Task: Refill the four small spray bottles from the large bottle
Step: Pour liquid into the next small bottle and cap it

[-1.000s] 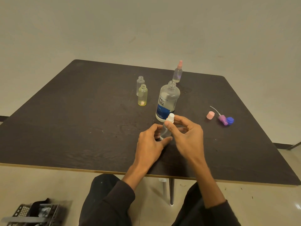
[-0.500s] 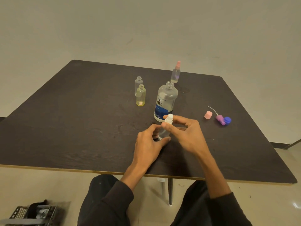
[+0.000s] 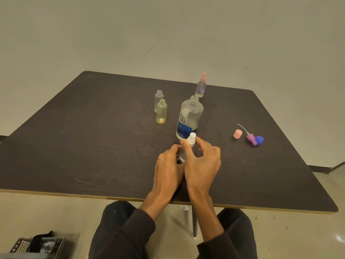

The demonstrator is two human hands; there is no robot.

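Note:
A small clear spray bottle with a white spray top (image 3: 191, 139) stands between my hands near the table's middle. My left hand (image 3: 169, 165) grips its body. My right hand (image 3: 202, 161) pinches the white top with thumb and fingers. Just behind stands the large clear bottle (image 3: 189, 119) with a blue label, uncapped. A yellow-tinted small bottle (image 3: 161, 114) and a clear small bottle (image 3: 158, 99) stand open to its left. A small bottle with a pink spray top (image 3: 201, 86) stands farther back.
On the dark table (image 3: 74, 146), to the right, lie a pink cap (image 3: 237, 134), a purple spray head with its tube (image 3: 250, 137) and a blue cap (image 3: 259, 140). A dark basket (image 3: 37, 245) sits on the floor at lower left.
My hands stayed on the small bottle; the right hand's fingers shifted round the white top, as in turning it. The other bottles have not moved.

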